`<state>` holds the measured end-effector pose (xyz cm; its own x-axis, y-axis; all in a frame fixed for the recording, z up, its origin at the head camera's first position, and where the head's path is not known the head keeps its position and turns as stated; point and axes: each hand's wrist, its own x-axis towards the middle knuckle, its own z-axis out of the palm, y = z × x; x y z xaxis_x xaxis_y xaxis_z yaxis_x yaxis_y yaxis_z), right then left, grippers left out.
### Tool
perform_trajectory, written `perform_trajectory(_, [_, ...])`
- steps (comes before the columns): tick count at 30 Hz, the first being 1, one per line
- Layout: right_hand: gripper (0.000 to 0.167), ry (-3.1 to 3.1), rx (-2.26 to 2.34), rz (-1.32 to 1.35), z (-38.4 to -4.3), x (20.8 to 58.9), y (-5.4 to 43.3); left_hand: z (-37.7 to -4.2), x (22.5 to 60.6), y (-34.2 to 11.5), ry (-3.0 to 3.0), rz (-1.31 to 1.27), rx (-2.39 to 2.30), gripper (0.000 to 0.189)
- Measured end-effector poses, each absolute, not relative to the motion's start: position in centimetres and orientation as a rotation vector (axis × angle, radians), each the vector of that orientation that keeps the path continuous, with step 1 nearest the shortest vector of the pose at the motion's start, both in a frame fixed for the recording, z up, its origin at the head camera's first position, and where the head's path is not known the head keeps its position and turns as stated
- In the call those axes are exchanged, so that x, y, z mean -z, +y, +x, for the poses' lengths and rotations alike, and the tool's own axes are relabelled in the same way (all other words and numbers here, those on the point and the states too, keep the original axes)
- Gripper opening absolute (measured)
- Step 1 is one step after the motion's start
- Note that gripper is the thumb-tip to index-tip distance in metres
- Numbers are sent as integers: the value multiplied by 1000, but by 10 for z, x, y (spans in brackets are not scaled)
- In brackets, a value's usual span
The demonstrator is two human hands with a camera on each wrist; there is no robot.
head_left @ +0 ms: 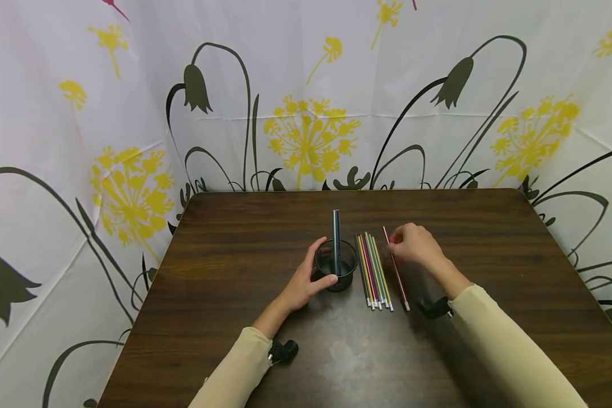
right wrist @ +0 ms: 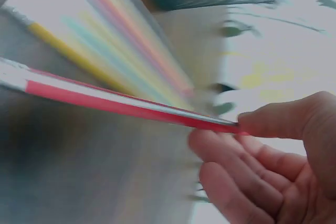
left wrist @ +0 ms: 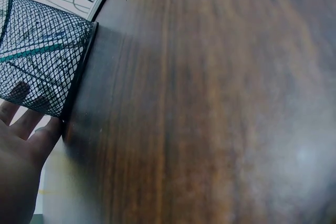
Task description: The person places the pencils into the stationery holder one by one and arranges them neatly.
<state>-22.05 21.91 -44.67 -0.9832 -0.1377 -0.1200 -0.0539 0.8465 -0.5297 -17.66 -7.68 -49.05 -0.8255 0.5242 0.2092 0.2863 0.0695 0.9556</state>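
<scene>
A black mesh pencil cup (head_left: 344, 284) stands on the table, with two pencils (head_left: 336, 238), one light blue and one dark, upright in it. My left hand (head_left: 302, 283) holds the cup from its left side, thumb at the front and fingers round the back. In the left wrist view, fingertips press the mesh wall (left wrist: 50, 51) near the base. To the right, my right hand (head_left: 416, 245) pinches a red pencil (head_left: 399, 280) near its far end, between thumb and fingers. Its eraser end points toward me; the right wrist view shows the red pencil (right wrist: 115, 103) up close.
Between the cup and the red pencil lies a row of several coloured pencils (head_left: 372, 272), side by side, eraser ends toward me. The dark wooden table (head_left: 234, 249) ends at a white floral curtain (head_left: 306, 68) behind. Black straps with cameras (head_left: 283, 351) sit at the wrists.
</scene>
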Motion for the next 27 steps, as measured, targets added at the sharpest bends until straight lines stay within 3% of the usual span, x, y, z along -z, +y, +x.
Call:
perform_trajectory(8, [18,2889,1581,-358,-211,381,203,-178,492,-77,2152,826,-1849,80])
perform_trajectory(15, [16,2712,2084,-520,-192,364,171,-177,492,-77,2151,817,-1850,80])
perform_trajectory(27, [10,2843,1889,-758,-189,419,133,-177,492,-77,2154,811,-1842,79])
